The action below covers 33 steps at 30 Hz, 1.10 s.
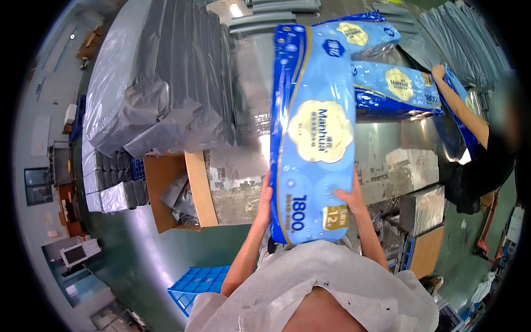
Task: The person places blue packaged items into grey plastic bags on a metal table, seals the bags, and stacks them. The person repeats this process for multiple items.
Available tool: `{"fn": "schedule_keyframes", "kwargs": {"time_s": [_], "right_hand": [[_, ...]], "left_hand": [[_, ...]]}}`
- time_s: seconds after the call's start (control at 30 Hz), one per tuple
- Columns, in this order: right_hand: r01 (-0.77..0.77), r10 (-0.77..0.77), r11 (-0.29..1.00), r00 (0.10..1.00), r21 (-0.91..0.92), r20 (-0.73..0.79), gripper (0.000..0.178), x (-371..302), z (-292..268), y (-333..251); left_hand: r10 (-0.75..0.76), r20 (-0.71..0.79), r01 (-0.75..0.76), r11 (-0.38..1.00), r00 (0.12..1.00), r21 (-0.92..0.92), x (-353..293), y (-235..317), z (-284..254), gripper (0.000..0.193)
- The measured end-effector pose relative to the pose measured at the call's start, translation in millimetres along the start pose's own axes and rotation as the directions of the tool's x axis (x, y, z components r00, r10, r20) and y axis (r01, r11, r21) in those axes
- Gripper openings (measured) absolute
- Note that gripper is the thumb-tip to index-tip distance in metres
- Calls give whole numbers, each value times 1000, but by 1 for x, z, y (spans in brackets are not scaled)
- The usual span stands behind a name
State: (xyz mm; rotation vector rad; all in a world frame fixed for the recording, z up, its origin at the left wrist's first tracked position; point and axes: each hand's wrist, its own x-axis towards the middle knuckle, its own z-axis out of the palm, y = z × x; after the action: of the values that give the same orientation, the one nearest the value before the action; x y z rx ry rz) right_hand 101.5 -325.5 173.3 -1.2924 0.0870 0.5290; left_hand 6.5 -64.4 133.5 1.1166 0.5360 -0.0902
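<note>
At the far left, tall rows of grey bags (177, 72) stand on edge, packed side by side, likely so that each props up its neighbour. Below them an open carton (201, 191) holds loose grey plastic, its flap toward the surface (235, 193); its place within reach probably suits dropping things in. A blue crate (202, 283) sits lower, beside the person's left forearm.

The left hand (266, 202) lies along the left side of the pack (312, 185), pressing inward; its fingertips are mostly out of sight, so I cannot tell how far they curl beneath. The pack, blue and long, is in front of the person, its near end by the shirt (310, 271) and its far end out over the surface. Whether that far end rests on anything is unclear. The right hand (354, 200) clamps the opposite side, thumb laid on the printed face and the other fingers at the edge. Squeezing from both sides seems to keep so bulky and soft a thing level.

Beyond it lie other packs (395, 83), set crosswise, with a whitish block (414, 166) nearer. At the right, a co-worker's hand (438, 72) touches another blue pack (454, 83), near more grey bags leaning together.
</note>
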Motion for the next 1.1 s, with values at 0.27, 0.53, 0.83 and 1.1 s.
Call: {"fn": "schedule_keyframes", "kwargs": {"time_s": [0.27, 0.53, 0.83, 1.1], "right_hand": [[-89, 105, 993, 972, -81, 209, 104, -9, 50, 113], [-224, 213, 963, 973, -149, -92, 60, -41, 54, 145], [-203, 204, 979, 978, 15, -54, 63, 55, 64, 131], [-158, 146, 970, 986, -184, -76, 64, 6, 41, 164]], "left_hand": [[-235, -101, 245, 964, 967, 102, -19, -66, -107, 77], [-190, -116, 195, 980, 975, 39, -21, -85, -108, 71], [-130, -70, 130, 991, 989, -6, 17, -81, -100, 74], [-157, -47, 164, 925, 986, 344, -31, -86, -112, 68]]}}
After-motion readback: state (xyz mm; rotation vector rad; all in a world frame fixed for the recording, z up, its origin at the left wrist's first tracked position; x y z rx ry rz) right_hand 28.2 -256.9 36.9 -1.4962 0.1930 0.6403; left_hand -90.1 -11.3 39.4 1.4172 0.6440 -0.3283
